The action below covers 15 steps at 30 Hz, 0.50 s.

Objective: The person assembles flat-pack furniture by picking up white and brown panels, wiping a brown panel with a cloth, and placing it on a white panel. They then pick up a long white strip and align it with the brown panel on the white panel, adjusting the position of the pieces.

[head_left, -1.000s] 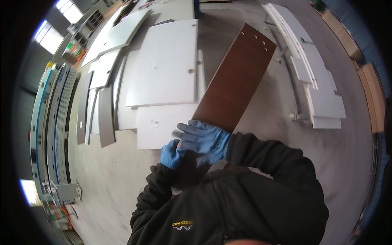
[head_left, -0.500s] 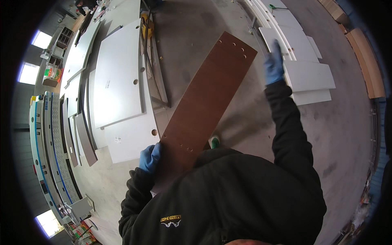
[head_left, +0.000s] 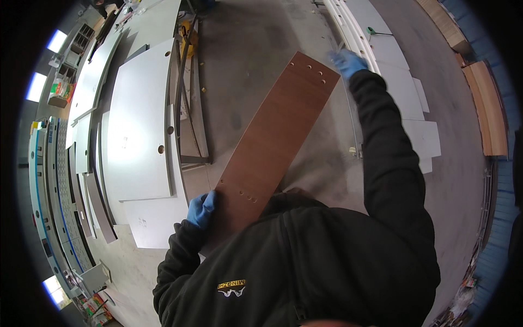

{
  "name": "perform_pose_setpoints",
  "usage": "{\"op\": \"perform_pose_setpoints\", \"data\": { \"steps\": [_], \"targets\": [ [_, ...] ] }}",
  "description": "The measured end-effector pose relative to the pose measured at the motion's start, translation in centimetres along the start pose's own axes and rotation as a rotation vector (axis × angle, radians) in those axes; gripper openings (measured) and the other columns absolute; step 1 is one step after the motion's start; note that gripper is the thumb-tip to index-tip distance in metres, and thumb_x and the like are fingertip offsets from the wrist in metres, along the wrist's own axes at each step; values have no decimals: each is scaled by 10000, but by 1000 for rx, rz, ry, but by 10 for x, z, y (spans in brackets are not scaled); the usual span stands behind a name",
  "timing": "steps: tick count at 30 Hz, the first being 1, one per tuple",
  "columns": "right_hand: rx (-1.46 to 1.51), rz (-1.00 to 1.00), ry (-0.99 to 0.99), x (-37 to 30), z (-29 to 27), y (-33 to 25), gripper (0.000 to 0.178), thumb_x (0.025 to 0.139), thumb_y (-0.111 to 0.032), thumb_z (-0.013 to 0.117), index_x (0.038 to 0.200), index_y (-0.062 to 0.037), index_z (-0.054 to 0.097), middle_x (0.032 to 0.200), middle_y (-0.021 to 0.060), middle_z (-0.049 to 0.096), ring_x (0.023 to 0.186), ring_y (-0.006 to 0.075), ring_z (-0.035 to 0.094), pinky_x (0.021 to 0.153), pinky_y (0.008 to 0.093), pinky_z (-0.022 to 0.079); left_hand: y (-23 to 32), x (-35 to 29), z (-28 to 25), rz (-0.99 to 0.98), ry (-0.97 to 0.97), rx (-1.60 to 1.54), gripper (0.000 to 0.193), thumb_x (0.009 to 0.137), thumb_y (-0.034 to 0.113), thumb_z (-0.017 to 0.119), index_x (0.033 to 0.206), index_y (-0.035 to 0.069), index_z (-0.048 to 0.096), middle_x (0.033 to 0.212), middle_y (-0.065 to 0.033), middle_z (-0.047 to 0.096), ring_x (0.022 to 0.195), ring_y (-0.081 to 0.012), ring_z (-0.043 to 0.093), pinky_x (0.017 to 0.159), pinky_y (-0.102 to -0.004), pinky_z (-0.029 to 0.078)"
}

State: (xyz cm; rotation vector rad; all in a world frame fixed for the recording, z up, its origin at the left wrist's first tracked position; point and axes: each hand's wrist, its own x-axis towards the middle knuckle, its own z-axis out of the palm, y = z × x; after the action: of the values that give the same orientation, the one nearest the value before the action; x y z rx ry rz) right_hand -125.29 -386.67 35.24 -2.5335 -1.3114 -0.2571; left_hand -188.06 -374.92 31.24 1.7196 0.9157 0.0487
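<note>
A long brown wood-look panel (head_left: 275, 131) with small drilled holes near both ends slants away from my body toward the far right. My left hand (head_left: 202, 209), in a blue glove, is closed on its near left edge. The near end of the panel is partly hidden by my dark jacket. Beside the far right corner is my right hand (head_left: 350, 62), also gloved in blue. Its fingers are smeared by motion, so I cannot tell whether they touch the panel.
On the left, large white panels (head_left: 139, 136) with round holes lie stacked on a metal frame (head_left: 194, 159). More white panels (head_left: 384, 49) and a green-handled tool (head_left: 371, 31) are at the right. Brown boards (head_left: 482, 109) line the far right. Another person (head_left: 103, 6) is at the top left.
My right hand has moved left, from beside the white panels to near the brown panel's far corner. The surroundings have shifted in view, while my left hand keeps its hold.
</note>
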Motion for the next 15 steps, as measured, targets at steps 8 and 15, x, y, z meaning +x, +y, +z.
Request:
{"op": "perform_pose_setpoints", "data": {
  "steps": [8,15],
  "targets": [
    [1798,504,-49,16,85,4,870,1002,-764,441,1553,-91,436,1478,121,580,1331,250,583,1098,418,467,57,145,17,169,136,-130,493,1102,414,553,852,-5,623,780,64,503,756,-66,438,654,-272,396],
    [2242,444,-78,97,23,-65,664,1043,-441,631,1545,-55,432,1467,132,579,1304,297,589,1102,433,482,170,327,74,180,109,-216,510,1099,422,552,818,-1,605,734,32,455,722,-75,401,609,-298,386]
  ]
}}
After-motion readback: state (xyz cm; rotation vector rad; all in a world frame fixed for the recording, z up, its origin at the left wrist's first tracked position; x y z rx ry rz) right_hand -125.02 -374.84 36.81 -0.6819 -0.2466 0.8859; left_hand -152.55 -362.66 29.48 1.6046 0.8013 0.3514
